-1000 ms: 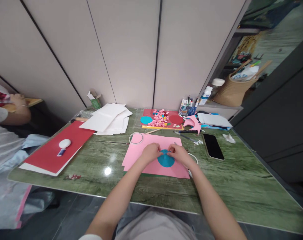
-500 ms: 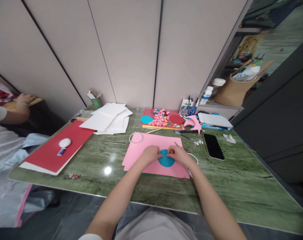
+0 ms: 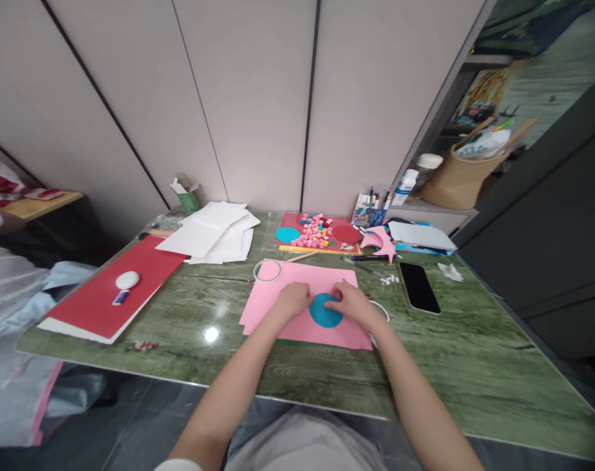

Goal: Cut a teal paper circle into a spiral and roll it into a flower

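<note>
A blue paper circle (image 3: 326, 314) lies over pink paper sheets (image 3: 297, 330) in front of me. My left hand (image 3: 294, 301) is closed, its fingertips at the circle's upper left edge. At the upper right edge, my right hand (image 3: 350, 303) has its thumb over the blue surface and its other fingers curled, pinching the rim. The undersides of both sets of fingers are hidden. A white ring (image 3: 268, 270) rests on the upper left corner of the pink sheets. Another pale ring (image 3: 386, 310) shows partly beside my right wrist.
Red paper (image 3: 98, 294) on the left bears a white round object (image 3: 127, 280). White sheets (image 3: 206, 229) lie behind it. Small pink pieces (image 3: 317, 232) are heaped at the back. A phone (image 3: 419, 288), pens (image 3: 370, 267) and pink scraps (image 3: 383, 242) lie to the right.
My hands have shifted slightly apart, uncovering more of the blue circle. At far left, another person's forearm and hand have mostly drawn out of view.
</note>
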Available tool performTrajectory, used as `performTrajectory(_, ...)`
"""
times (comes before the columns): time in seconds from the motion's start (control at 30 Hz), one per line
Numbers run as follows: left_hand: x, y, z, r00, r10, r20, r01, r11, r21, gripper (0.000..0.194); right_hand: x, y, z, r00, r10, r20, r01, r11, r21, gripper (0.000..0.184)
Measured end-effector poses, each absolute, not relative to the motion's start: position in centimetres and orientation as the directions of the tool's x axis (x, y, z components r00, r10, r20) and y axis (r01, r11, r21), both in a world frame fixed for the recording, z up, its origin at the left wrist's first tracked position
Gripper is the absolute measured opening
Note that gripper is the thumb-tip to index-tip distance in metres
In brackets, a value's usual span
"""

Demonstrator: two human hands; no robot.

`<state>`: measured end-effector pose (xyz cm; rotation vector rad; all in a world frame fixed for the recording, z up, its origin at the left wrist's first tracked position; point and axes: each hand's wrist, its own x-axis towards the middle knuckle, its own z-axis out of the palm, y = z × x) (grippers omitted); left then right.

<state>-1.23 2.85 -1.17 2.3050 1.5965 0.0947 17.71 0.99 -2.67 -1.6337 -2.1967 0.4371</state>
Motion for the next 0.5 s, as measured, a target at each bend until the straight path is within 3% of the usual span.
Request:
performTrajectory(0.17, -2.4, 3.9, -0.5, 0.263, 0.962, -0.068, 0.94, -0.239, 0.244, 0.027, 17.3, 1.0, -3.0, -0.274, 0.96, 0.046, 0.873, 0.269, -0.407, 0.027)
performTrajectory(0.37, -4.5, 4.9, 0.3, 0.064, 0.996, 0.069, 0.992, -0.071, 0.108, 0.029, 17.0, 0.9, -2.6, -0.242, 0.97, -0.01, 0.87, 0.213, -0.444, 0.023)
performTrajectory(0.5, -5.7, 5.3, -0.2, 0.004, 0.999, 0.052, 0.991, -0.011, 0.133, 0.031, 16.9, 0.7, -2.0, -0.202, 0.979, 0.027, 0.876, 0.193, -0.443, 0.024)
